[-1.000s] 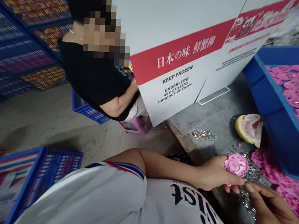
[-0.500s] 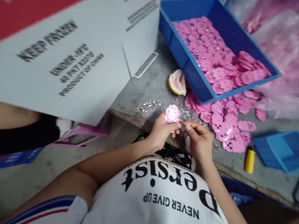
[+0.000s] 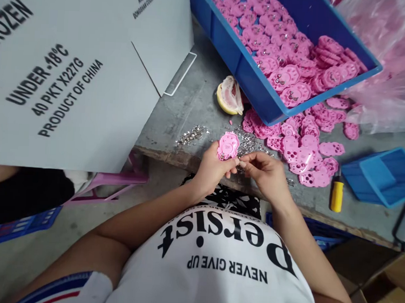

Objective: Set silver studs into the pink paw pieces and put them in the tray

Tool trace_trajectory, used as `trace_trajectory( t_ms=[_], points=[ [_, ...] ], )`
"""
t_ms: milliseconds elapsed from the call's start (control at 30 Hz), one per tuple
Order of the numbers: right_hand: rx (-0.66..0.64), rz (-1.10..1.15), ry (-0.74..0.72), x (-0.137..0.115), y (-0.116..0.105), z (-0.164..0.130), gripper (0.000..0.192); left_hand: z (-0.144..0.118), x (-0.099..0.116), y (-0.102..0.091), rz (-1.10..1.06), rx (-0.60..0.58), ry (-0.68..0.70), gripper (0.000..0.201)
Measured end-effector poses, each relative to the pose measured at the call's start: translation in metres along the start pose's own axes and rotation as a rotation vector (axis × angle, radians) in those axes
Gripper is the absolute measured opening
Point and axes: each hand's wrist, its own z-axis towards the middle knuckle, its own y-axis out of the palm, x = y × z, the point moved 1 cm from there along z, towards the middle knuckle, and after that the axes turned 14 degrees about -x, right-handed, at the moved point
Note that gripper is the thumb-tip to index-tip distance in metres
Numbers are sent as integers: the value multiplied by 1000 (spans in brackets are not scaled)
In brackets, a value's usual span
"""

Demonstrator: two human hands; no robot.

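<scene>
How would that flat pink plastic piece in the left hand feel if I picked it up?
The flat pink plastic piece is probably stiff: it doesn't sag beyond the left hand. It looks thin, so it's likely light.

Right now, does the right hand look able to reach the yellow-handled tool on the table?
Probably yes. The yellow-handled tool has its handle uncovered, and flat loose pink pieces seem not to block the way. However, the right hand is occupied close to the left hand.
</scene>
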Motion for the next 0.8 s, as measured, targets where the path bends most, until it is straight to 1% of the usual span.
trace_trajectory(
  t_ms=[133, 267, 367, 500, 567, 600, 733, 800],
  points=[
    [-40, 114, 43, 6, -6, 3, 26, 0, 3, -3, -67, -10, -1, 27],
    [9, 266, 70, 11, -10, 6, 27, 1, 2, -7, -172, -21, -33, 23],
    [45, 332, 70, 12, -9, 8, 31, 4, -4, -10, -259, -52, -58, 35],
    [116, 308, 59, 13, -11, 13, 31, 6, -8, -14, -285, -76, -78, 52],
    [172, 238, 61, 17, -16, 17, 29, 6, -8, -16, -284, -74, -89, 55],
    [203, 164, 65, 20, -19, 18, 27, 6, -7, -17, -282, -67, -99, 56],
    [335, -302, 89, 32, -36, 21, 18, 2, -5, -25, -252, -17, -105, 57],
    [348, -442, 109, 37, -42, 21, 13, 0, -7, -29, -226, -10, -102, 58]
  ],
)
